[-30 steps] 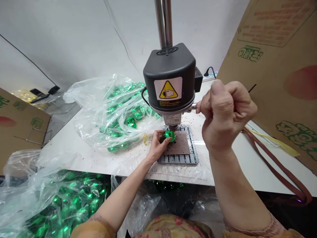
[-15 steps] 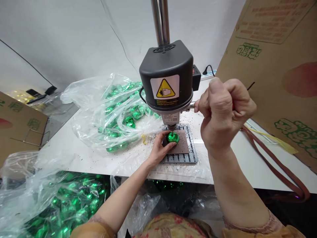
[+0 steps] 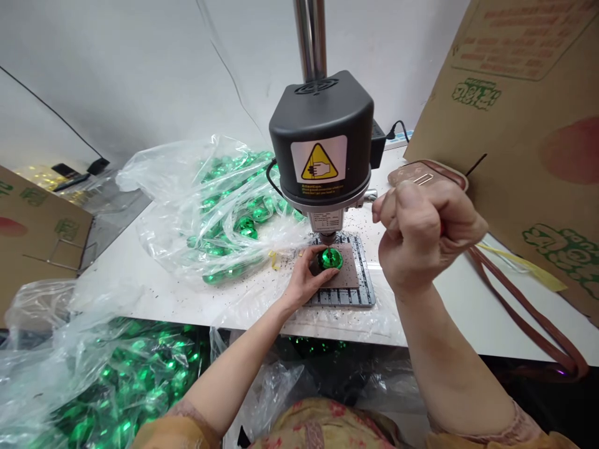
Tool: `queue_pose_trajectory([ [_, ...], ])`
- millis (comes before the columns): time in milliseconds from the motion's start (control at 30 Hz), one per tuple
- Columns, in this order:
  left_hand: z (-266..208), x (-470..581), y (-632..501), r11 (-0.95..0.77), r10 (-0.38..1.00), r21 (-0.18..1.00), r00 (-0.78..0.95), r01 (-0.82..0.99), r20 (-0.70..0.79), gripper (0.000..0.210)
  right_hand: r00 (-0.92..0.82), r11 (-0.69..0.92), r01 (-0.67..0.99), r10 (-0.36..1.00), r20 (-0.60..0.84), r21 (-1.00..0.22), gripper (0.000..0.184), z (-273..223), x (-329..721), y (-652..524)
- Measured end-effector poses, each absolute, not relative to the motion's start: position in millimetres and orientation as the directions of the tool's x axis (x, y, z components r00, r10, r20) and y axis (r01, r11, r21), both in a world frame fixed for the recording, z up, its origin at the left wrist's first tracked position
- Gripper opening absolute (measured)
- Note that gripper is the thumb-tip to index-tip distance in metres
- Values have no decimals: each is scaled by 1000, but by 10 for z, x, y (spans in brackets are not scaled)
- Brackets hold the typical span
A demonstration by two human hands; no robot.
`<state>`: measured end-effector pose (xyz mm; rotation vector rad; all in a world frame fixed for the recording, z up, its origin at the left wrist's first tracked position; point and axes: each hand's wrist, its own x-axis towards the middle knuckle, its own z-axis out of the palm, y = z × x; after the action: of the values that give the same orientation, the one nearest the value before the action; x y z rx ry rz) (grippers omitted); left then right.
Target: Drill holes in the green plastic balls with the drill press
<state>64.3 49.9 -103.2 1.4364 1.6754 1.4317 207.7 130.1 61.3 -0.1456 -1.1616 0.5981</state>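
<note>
My left hand (image 3: 309,277) grips a shiny green ball (image 3: 331,259) from its left side, thumb in front and fingers behind. The ball rests on a brownish pad (image 3: 349,274) over the slotted metal base plate (image 3: 367,293). Straight above it hangs the black-housed drill press (image 3: 322,134), its bit meeting the top of the ball. To the right of the housing, my right hand (image 3: 421,227) is closed in a fist around the drill press lever (image 3: 370,196). Most of the lever is hidden by the fingers. Dark shavings lie scattered around the base.
A clear plastic bag (image 3: 168,187) of green balls lies on the white table (image 3: 121,293), left of the drill. Another bag of green balls (image 3: 140,374) sits below the table edge. At right are a cardboard box (image 3: 510,149), a brown pouch (image 3: 440,171) and its strap (image 3: 519,305).
My right fist has turned slightly with the lever and shifted a little down relative to the drill. The bit now reaches the ball. The camera view has shifted slightly; the brown pouch shows more.
</note>
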Motion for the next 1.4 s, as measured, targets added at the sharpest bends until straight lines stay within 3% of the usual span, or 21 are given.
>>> queue_pose_trajectory([
  [200,-1019,664,488,-123,914,884,-295,450,277,50,289,847,-406,474,832,-342,47,542,2065,1313],
  [867,-1002,698,483,-140,907,898,-309,418,286,47,297,883,-412,364,883,-226,47,326,2083,1337],
  [1167,-1042,682,488,-141,903,882,-306,450,300,48,303,892,-396,350,886,-217,48,254,2083,1326],
  [1233,-1044,684,493,-140,904,885,-308,444,298,49,306,872,-409,407,861,-267,50,375,2086,1300],
  [1300,-1030,695,493,-141,906,893,-307,427,290,51,293,811,-416,547,784,-411,54,575,2092,1287],
  [1333,-1018,705,488,-144,905,896,-309,421,291,51,224,750,-415,633,741,-515,53,690,2095,1289],
  [1400,-990,732,464,-152,895,894,-325,421,305,49,121,658,-444,717,687,-609,50,908,2100,1308],
])
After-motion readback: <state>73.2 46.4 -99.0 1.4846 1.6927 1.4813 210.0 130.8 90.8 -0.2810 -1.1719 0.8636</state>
